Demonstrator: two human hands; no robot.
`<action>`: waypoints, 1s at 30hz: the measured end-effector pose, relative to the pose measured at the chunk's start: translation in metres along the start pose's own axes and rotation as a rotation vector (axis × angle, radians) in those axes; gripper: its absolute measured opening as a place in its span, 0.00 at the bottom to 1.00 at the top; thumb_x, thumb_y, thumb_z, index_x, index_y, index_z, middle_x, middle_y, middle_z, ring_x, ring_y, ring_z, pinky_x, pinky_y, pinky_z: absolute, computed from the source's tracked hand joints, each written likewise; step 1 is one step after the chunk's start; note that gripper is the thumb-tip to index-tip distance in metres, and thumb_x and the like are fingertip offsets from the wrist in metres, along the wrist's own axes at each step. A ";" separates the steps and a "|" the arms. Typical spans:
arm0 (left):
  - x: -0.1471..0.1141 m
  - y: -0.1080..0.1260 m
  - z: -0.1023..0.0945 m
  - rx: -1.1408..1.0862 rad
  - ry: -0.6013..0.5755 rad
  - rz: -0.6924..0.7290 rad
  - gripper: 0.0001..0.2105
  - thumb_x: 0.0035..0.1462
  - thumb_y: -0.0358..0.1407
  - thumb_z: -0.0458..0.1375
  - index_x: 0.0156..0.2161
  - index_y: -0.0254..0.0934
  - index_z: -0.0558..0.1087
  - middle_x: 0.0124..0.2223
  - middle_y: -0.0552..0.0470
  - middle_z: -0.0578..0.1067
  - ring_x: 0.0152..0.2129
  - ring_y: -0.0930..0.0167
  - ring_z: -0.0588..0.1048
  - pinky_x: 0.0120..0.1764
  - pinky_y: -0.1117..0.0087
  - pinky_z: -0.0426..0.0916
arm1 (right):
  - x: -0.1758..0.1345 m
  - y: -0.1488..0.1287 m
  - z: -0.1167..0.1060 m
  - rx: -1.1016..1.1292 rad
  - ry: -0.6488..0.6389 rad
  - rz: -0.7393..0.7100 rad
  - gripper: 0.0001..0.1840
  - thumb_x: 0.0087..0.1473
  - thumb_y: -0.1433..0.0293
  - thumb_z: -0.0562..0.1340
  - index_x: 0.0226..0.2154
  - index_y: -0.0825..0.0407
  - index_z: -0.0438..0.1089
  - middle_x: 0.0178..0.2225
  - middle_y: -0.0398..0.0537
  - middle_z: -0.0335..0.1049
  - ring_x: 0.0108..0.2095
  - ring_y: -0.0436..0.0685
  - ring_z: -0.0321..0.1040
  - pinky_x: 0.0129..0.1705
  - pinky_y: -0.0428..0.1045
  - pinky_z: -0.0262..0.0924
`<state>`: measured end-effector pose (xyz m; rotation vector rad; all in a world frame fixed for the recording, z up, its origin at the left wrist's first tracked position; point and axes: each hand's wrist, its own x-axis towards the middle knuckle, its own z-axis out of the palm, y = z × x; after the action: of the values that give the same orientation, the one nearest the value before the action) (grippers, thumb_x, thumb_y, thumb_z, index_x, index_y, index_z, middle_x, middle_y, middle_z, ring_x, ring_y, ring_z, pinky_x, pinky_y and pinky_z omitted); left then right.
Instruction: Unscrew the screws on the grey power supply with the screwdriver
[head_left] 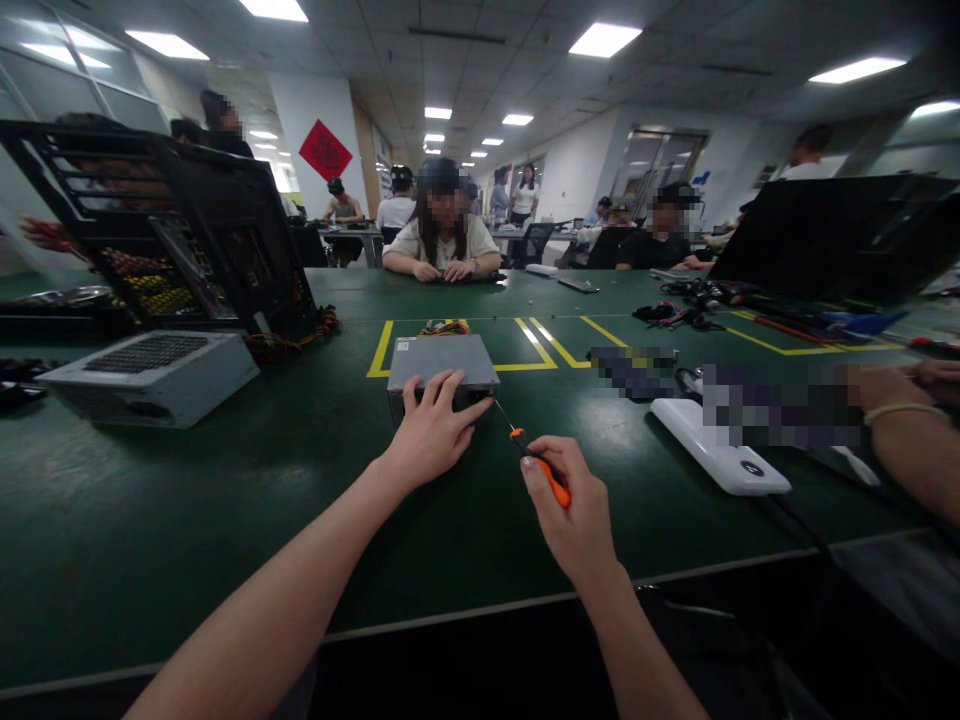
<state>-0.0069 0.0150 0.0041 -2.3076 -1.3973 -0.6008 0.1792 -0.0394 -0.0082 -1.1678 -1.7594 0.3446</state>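
Observation:
A grey metal computer power supply [450, 358] lies on the green table in front of me, with a bundle of coloured cables behind it. Across its top and near face rests my left hand [435, 430], fingers spread, the index finger stretched toward the near right corner. My right hand [568, 505] is closed around the orange and black handle of a screwdriver [559, 488]. Its thin shaft slants up and left to that same corner, close by my left index fingertip. Whether the tip sits in a screw is too small to tell.
Another power supply [161, 375] and an open black computer case [180, 230] stand at left. A white power bank [716, 445] lies at right, near another person's arm [911, 440]. Yellow tape [525, 366] marks the table. Across it sits a person [442, 235]; loose cables [686, 300] lie farther right.

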 end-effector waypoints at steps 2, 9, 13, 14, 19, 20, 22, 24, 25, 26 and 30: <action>0.000 0.000 0.000 0.006 -0.004 0.001 0.21 0.55 0.36 0.51 0.55 0.50 0.61 0.58 0.43 0.54 0.56 0.55 0.51 0.52 0.46 0.45 | 0.000 -0.001 0.000 -0.027 0.015 -0.073 0.07 0.53 0.65 0.56 0.35 0.50 0.64 0.30 0.44 0.65 0.31 0.51 0.63 0.36 0.49 0.56; 0.000 0.000 0.000 0.019 -0.001 0.001 0.21 0.55 0.36 0.51 0.55 0.51 0.61 0.58 0.43 0.54 0.56 0.56 0.51 0.52 0.46 0.45 | 0.001 -0.001 -0.001 -0.053 -0.005 -0.055 0.11 0.55 0.65 0.54 0.40 0.49 0.66 0.34 0.46 0.66 0.33 0.53 0.64 0.37 0.50 0.57; 0.000 0.000 0.000 0.047 -0.010 0.010 0.21 0.56 0.36 0.51 0.55 0.51 0.60 0.58 0.43 0.54 0.56 0.55 0.51 0.52 0.46 0.46 | 0.000 -0.001 0.000 -0.007 -0.009 0.048 0.12 0.55 0.63 0.53 0.41 0.49 0.63 0.34 0.45 0.68 0.31 0.52 0.65 0.35 0.49 0.58; 0.000 0.000 0.000 0.057 -0.013 0.013 0.21 0.56 0.35 0.51 0.56 0.51 0.60 0.58 0.43 0.54 0.56 0.56 0.51 0.52 0.46 0.46 | 0.001 -0.002 0.000 -0.010 -0.006 0.046 0.11 0.55 0.63 0.53 0.40 0.49 0.63 0.33 0.44 0.68 0.31 0.52 0.65 0.35 0.48 0.58; 0.000 0.002 0.000 0.103 -0.015 0.002 0.22 0.56 0.34 0.50 0.56 0.52 0.59 0.58 0.42 0.55 0.55 0.56 0.52 0.51 0.46 0.47 | 0.003 -0.001 -0.003 0.023 0.027 0.054 0.09 0.54 0.63 0.54 0.37 0.49 0.65 0.32 0.43 0.67 0.30 0.51 0.64 0.34 0.47 0.58; 0.000 0.002 0.000 0.107 -0.015 0.001 0.22 0.56 0.34 0.50 0.56 0.52 0.59 0.58 0.42 0.55 0.55 0.56 0.52 0.51 0.46 0.47 | 0.004 -0.001 -0.003 0.049 0.035 0.062 0.10 0.54 0.63 0.54 0.37 0.49 0.65 0.31 0.43 0.67 0.29 0.50 0.64 0.33 0.47 0.58; 0.000 0.003 -0.001 0.109 -0.014 0.000 0.22 0.56 0.34 0.50 0.56 0.52 0.59 0.58 0.42 0.55 0.56 0.56 0.52 0.51 0.46 0.47 | 0.003 0.000 -0.005 0.107 0.056 0.078 0.10 0.54 0.63 0.54 0.37 0.49 0.65 0.29 0.42 0.66 0.27 0.49 0.64 0.30 0.47 0.58; 0.000 0.003 -0.001 0.107 -0.013 -0.004 0.22 0.56 0.33 0.50 0.56 0.52 0.59 0.58 0.43 0.55 0.56 0.56 0.52 0.51 0.46 0.46 | 0.002 0.001 -0.006 0.177 0.086 0.096 0.10 0.54 0.63 0.54 0.37 0.49 0.66 0.26 0.41 0.65 0.25 0.49 0.63 0.29 0.47 0.58; 0.000 0.003 -0.001 0.106 -0.013 -0.005 0.22 0.56 0.33 0.50 0.56 0.52 0.59 0.59 0.43 0.55 0.56 0.56 0.52 0.51 0.46 0.46 | 0.002 0.001 -0.007 0.218 0.111 0.107 0.10 0.55 0.63 0.54 0.37 0.49 0.66 0.26 0.41 0.64 0.25 0.49 0.63 0.29 0.47 0.58; 0.000 0.003 0.000 0.105 -0.013 -0.007 0.22 0.56 0.33 0.51 0.56 0.52 0.59 0.59 0.43 0.55 0.56 0.56 0.51 0.52 0.45 0.46 | 0.003 0.001 -0.008 0.260 0.143 0.120 0.10 0.55 0.63 0.54 0.37 0.49 0.66 0.26 0.41 0.64 0.26 0.49 0.63 0.30 0.47 0.58; 0.000 0.002 0.000 0.094 -0.003 -0.008 0.22 0.55 0.33 0.51 0.56 0.52 0.60 0.59 0.43 0.55 0.57 0.56 0.51 0.53 0.45 0.46 | 0.020 0.002 -0.015 0.414 0.182 0.193 0.14 0.53 0.63 0.56 0.43 0.48 0.65 0.34 0.44 0.67 0.33 0.50 0.65 0.38 0.49 0.61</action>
<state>-0.0054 0.0136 0.0040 -2.2317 -1.4055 -0.5229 0.1908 -0.0252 0.0089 -1.0314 -1.3400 0.6630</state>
